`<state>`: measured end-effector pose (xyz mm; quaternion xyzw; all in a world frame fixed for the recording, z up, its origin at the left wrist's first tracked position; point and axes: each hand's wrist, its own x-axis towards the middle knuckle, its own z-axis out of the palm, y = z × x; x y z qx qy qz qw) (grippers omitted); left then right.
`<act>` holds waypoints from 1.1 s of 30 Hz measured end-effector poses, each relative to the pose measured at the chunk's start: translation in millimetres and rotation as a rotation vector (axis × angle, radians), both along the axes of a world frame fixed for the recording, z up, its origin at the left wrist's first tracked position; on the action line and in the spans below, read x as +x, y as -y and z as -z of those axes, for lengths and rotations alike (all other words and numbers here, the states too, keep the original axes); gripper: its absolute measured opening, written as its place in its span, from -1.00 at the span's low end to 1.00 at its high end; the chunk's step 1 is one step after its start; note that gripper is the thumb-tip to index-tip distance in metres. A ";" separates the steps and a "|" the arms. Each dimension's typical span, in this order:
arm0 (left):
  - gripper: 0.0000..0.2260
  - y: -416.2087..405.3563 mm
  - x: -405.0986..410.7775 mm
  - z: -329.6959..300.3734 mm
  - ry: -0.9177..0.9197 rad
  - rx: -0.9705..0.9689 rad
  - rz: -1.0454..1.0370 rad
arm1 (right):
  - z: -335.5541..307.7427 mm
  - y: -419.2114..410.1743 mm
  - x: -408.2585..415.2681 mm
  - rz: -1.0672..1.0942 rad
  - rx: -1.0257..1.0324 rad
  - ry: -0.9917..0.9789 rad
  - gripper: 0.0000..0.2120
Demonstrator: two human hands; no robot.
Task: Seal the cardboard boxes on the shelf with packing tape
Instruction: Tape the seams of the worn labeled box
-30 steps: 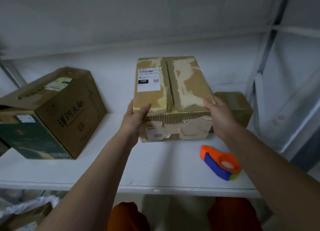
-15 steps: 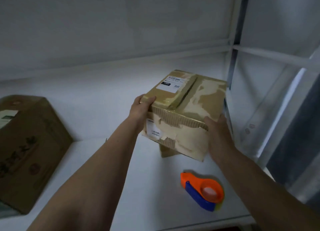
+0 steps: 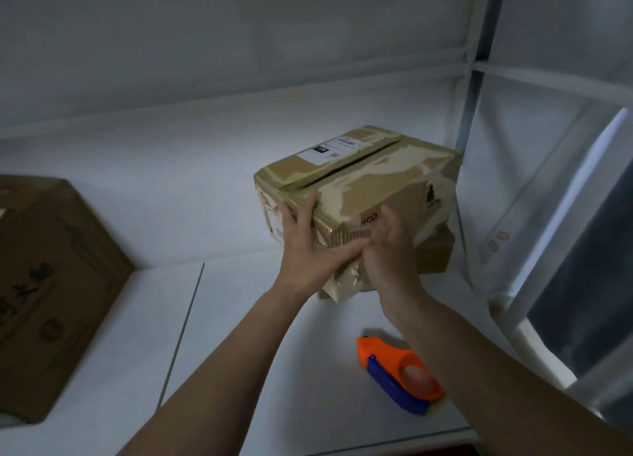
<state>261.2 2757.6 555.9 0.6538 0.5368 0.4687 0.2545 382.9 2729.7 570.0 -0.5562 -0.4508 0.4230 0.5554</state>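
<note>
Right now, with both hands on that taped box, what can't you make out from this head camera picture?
- Smaller box beneath the taped box: mostly hidden by it.
- Shipping label print: too small to read.
- Near corner of the taped box: covered by the left hand and right hand, which is blurred, so its grip is unclear.
- Large box: cut off by the left edge.
- Tape dispenser: partly hidden by the right forearm.

Bare forearms, no sleeves visible

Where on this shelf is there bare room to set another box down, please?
Bare white shelf lies between the large brown cardboard box and the worn taped cardboard box. The right corner is crowded: both hands there, orange-and-blue tape dispenser just in front.
</note>
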 end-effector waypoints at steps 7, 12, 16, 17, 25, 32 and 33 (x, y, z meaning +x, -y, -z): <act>-0.32 -14.5 -20.5 10.7 -0.029 0.083 0.029 | -11.6 -61.7 65.8 0.387 0.015 0.231 -0.61; -0.43 -23.5 -34.4 4.1 0.137 0.019 0.159 | -5.3 -99.1 109.6 0.456 -0.094 0.018 -0.14; -0.48 -43.0 -30.8 -17.8 0.084 0.022 0.221 | 1.5 -106.0 126.7 0.584 -0.049 -0.001 -0.22; -0.48 -49.5 -28.0 -23.0 0.079 0.025 0.227 | 3.2 -106.5 129.4 0.605 -0.027 -0.015 -0.23; -0.40 -90.0 14.5 -21.4 -0.058 -0.051 0.033 | 19.7 -121.8 149.0 0.412 -0.007 -0.020 -0.21; -0.31 -87.6 32.6 -30.5 -0.214 -0.107 -0.027 | 24.4 -117.2 159.3 0.375 -0.115 0.031 -0.21; -0.26 -82.5 32.0 -30.7 -0.237 -0.107 -0.032 | 25.0 -112.5 157.3 0.384 -0.110 0.063 -0.26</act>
